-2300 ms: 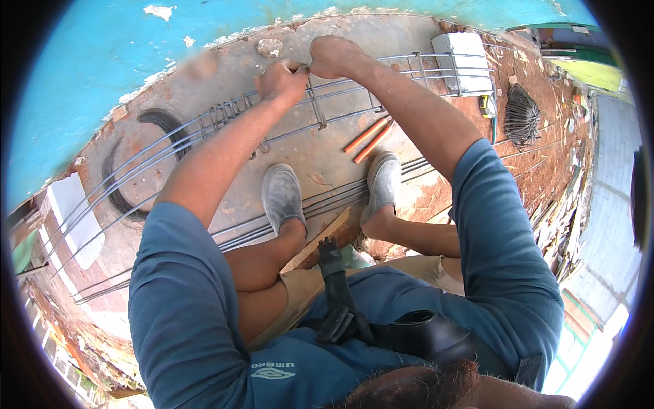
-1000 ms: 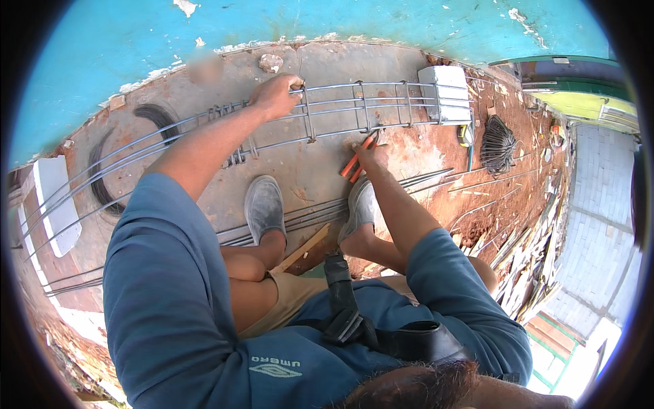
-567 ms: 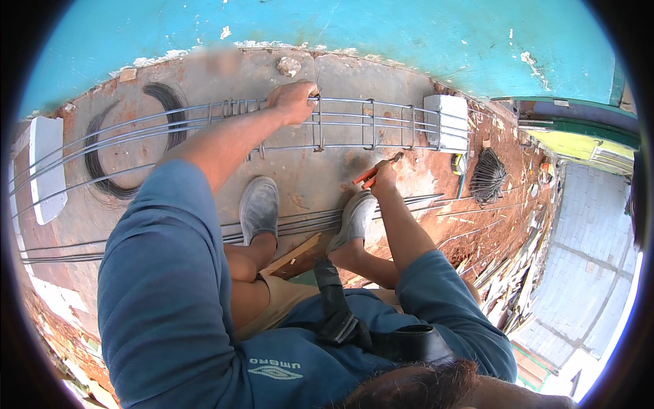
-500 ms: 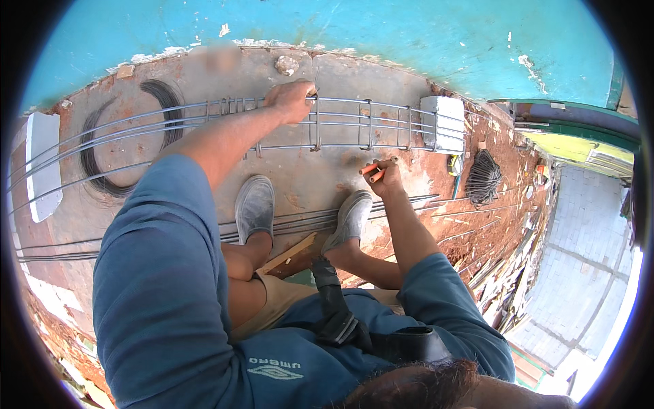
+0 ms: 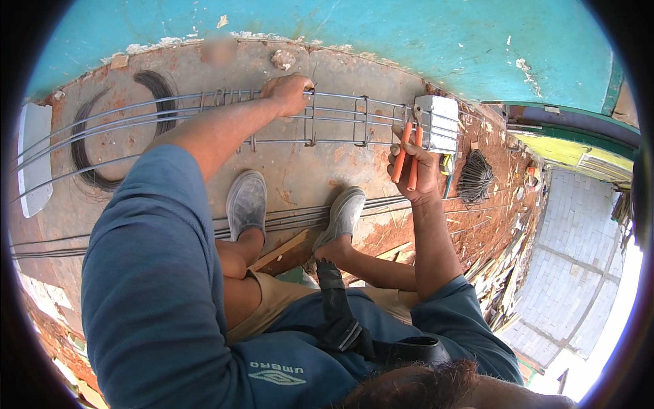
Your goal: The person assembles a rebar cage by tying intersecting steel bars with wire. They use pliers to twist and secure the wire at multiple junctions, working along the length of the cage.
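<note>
A long steel rebar cage (image 5: 338, 141), made of thin bars with square stirrups, stretches across in front of me. My left hand (image 5: 287, 94) is closed round its far top bar beside a stirrup; the fingertips are partly hidden. A thin wire sticks up near that grip. In my right hand (image 5: 419, 174) is a pair of pincers (image 5: 407, 146) with orange handles, jaws pointing away from me. The jaws overlap the cage's right end in view; whether they touch it I cannot tell. Under that end stands a white block (image 5: 438, 123).
A second white block (image 5: 34, 160) supports the cage's left end. Curved bundles of black tie wire (image 5: 82, 146) lie on the concrete. Loose rebars (image 5: 293, 221) run past my feet. To the right are a pile of dark stirrups (image 5: 476, 177) and wood scraps. A turquoise wall (image 5: 381, 34) borders the far side.
My right hand has moved away from me and to the right, turning the pincers so their jaws point at the cage's right end. My left hand keeps its grip on the cage.
</note>
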### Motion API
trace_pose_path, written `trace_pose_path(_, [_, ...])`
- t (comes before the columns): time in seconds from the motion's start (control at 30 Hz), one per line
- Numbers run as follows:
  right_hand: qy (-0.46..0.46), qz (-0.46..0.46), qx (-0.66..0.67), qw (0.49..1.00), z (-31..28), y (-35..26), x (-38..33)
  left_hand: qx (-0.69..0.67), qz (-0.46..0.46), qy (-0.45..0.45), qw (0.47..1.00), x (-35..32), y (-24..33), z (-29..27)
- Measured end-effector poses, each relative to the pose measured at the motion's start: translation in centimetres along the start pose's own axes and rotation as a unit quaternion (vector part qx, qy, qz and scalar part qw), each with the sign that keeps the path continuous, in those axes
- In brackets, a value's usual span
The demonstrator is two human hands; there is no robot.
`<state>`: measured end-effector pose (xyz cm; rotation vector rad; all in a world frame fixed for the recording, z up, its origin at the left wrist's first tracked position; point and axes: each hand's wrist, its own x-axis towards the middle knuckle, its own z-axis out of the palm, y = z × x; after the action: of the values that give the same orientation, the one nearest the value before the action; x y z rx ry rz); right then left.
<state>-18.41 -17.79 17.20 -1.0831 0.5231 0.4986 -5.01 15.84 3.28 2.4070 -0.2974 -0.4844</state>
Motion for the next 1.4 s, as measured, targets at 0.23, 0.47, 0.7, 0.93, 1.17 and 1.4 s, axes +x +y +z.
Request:
trace_pose_path(0.23, [-0.006, -0.039, -0.873, 0.486, 8.2, -8.1, 7.0, 0.004, -0.012, 0.013, 1.000, 0.0, -0.3, 0.5])
trace_pose_path(0.47, [-0.059, -0.187, -0.979, 0.053, 12.3, -11.0, 14.2, -0.005, 0.009, 0.037, 0.999, 0.1, -0.2, 0.8])
trace_pose_path(0.7, [-0.073, -0.229, -0.970, 0.036, 14.8, -9.7, 17.8, 0.004, 0.019, 0.029, 0.999, -0.4, -0.1, -0.3])
trace_pose_path(0.93, [-0.103, -0.164, -0.980, 0.052, 17.2, -9.7, 17.8, 0.002, -0.002, 0.024, 1.000, -0.5, 0.2, -0.4])
trace_pose_path(1.17, [-0.132, -0.242, -0.961, -0.012, 16.7, -10.6, 18.8, 0.008, -0.011, 0.009, 1.000, -0.4, 0.6, -0.9])
trace_pose_path(1.4, [-0.105, 0.262, -0.882, 0.377, 18.3, -11.4, 18.0, 0.028, -0.003, 0.016, 0.999, -0.5, 0.9, -0.9])
